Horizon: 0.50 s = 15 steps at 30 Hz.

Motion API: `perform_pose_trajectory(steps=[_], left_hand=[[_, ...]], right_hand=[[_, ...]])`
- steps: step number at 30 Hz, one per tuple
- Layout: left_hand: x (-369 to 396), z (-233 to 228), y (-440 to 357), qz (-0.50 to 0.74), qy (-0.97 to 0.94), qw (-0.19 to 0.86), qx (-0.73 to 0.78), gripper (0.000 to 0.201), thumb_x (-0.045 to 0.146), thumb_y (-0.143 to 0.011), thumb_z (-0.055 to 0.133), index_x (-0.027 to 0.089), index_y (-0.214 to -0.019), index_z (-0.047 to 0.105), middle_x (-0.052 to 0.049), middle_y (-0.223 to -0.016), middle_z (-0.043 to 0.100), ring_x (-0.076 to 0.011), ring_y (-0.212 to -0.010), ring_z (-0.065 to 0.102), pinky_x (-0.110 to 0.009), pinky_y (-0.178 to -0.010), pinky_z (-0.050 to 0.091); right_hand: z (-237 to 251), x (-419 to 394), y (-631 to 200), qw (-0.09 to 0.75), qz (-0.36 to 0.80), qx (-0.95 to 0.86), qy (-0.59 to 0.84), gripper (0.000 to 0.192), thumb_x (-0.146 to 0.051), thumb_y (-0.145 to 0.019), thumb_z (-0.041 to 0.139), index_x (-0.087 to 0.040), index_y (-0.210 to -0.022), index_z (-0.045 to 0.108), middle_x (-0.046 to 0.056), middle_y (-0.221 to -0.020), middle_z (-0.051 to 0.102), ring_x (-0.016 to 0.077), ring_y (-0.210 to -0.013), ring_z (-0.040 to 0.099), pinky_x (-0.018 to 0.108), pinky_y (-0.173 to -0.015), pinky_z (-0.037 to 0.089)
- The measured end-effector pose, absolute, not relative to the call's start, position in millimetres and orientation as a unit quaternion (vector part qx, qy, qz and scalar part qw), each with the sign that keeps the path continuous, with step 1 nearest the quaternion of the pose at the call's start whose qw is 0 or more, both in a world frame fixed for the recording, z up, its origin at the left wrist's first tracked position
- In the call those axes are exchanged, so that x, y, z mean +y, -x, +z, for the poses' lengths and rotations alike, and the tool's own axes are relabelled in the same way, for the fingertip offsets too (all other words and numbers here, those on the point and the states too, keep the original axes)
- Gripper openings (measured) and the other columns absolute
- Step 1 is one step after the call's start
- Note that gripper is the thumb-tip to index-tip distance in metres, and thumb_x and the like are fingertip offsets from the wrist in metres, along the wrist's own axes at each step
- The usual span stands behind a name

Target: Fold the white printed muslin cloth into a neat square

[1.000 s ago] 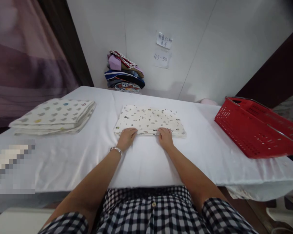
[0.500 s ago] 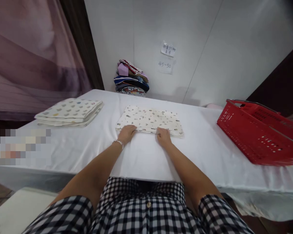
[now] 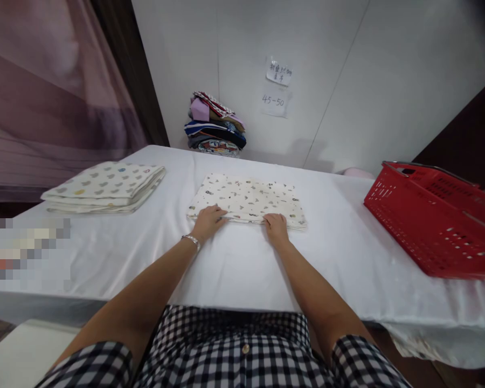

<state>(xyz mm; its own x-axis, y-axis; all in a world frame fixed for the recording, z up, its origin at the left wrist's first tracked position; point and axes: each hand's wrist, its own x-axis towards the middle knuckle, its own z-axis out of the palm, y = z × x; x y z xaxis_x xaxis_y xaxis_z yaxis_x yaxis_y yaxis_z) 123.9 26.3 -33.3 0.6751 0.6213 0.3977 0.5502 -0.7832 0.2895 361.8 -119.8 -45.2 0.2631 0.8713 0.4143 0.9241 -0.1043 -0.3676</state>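
Folded printed cloth (image 3: 248,200) under both hands (left hand (image 3: 208,220), right hand (image 3: 275,227)) on white table (image 3: 347,253)

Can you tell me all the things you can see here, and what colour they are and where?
printed cloth: one, cream with small dark prints, folded flat on the middle of the table
folded blankets: one pile, cream with grey and coloured shapes, on the table's left side
basket: one, red plastic, on the table's right side
clothes pile: one stack, purple, blue, red and white, at the far edge by the wall
paper notes: two, white with writing, on the wall
table: one, covered in white
curtain: one, purplish, far left
left hand: on the cloth's near edge, silver bracelet on the wrist
right hand: on the cloth's near edge
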Motion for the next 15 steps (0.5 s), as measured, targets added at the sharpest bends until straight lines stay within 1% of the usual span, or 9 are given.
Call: perform_pose_trajectory(steps=[3, 5, 8, 10, 13, 15], left_hand=[[24.2, -31.0, -126.4, 0.251, -0.903, 0.092, 0.336, 0.031, 0.039, -0.089, 0.045, 0.024, -0.1, 0.07, -0.006, -0.1, 0.066, -0.0235, -0.096, 0.057, -0.042, -0.088, 0.042], [21.5, -30.6, -127.2, 0.255, -0.9, 0.09, 0.341, 0.031, 0.037, -0.09, 0.043, 0.024, -0.098, 0.071, -0.006, -0.1, 0.066, -0.0237, -0.095, 0.057, -0.042, -0.088, 0.041], [17.1, -31.0, -128.0, 0.262, -0.9, 0.078, 0.34, 0.032, 0.035, -0.091, 0.041, 0.023, -0.098, 0.07, -0.007, -0.102, 0.065, -0.0251, -0.099, 0.056, -0.044, -0.089, 0.04], [15.4, -31.3, -129.4, 0.265, -0.905, 0.07, 0.325, 0.031, 0.036, -0.091, 0.043, 0.023, -0.102, 0.069, -0.008, -0.107, 0.065, -0.0258, -0.103, 0.055, -0.045, -0.092, 0.039], [15.7, -30.6, -134.2, 0.257, -0.918, 0.068, 0.295, 0.031, 0.038, -0.09, 0.045, 0.024, -0.107, 0.067, -0.008, -0.111, 0.064, -0.0254, -0.106, 0.054, -0.044, -0.095, 0.037], [16.6, -29.2, -138.7, 0.253, -0.918, 0.071, 0.296, 0.031, 0.036, -0.091, 0.043, 0.024, -0.103, 0.068, -0.008, -0.106, 0.065, -0.024, -0.101, 0.055, -0.043, -0.093, 0.038]], right_hand=[[-45.8, -119.9, -362.8, 0.294, -0.052, -0.605, 0.738, 0.026, -0.017, -0.091, 0.041, -0.022, -0.098, 0.065, 0.005, -0.104, 0.066, 0.0191, -0.102, 0.053, 0.04, -0.104, 0.023], [-45.7, -120.8, -362.2, 0.293, -0.056, -0.605, 0.738, 0.026, -0.018, -0.091, 0.041, -0.022, -0.099, 0.065, 0.005, -0.104, 0.066, 0.0195, -0.101, 0.053, 0.039, -0.102, 0.025], [-45.4, -121.5, -360.9, 0.283, -0.06, -0.608, 0.739, 0.026, -0.021, -0.091, 0.044, -0.021, -0.109, 0.063, 0.007, -0.111, 0.064, 0.0208, -0.105, 0.052, 0.038, -0.099, 0.029], [-45.2, -120.7, -360.7, 0.268, -0.058, -0.616, 0.739, 0.028, -0.023, -0.091, 0.045, -0.022, -0.114, 0.062, 0.007, -0.116, 0.062, 0.0214, -0.108, 0.051, 0.037, -0.097, 0.03], [-43.5, -118.4, -361.5, 0.249, -0.046, -0.617, 0.745, 0.026, -0.023, -0.092, 0.046, -0.022, -0.109, 0.065, 0.007, -0.115, 0.063, 0.0213, -0.109, 0.051, 0.037, -0.096, 0.031], [-41.4, -117.1, -362.3, 0.252, -0.043, -0.61, 0.75, 0.024, -0.023, -0.092, 0.045, -0.022, -0.105, 0.066, 0.006, -0.113, 0.064, 0.0208, -0.108, 0.051, 0.037, -0.096, 0.031]])
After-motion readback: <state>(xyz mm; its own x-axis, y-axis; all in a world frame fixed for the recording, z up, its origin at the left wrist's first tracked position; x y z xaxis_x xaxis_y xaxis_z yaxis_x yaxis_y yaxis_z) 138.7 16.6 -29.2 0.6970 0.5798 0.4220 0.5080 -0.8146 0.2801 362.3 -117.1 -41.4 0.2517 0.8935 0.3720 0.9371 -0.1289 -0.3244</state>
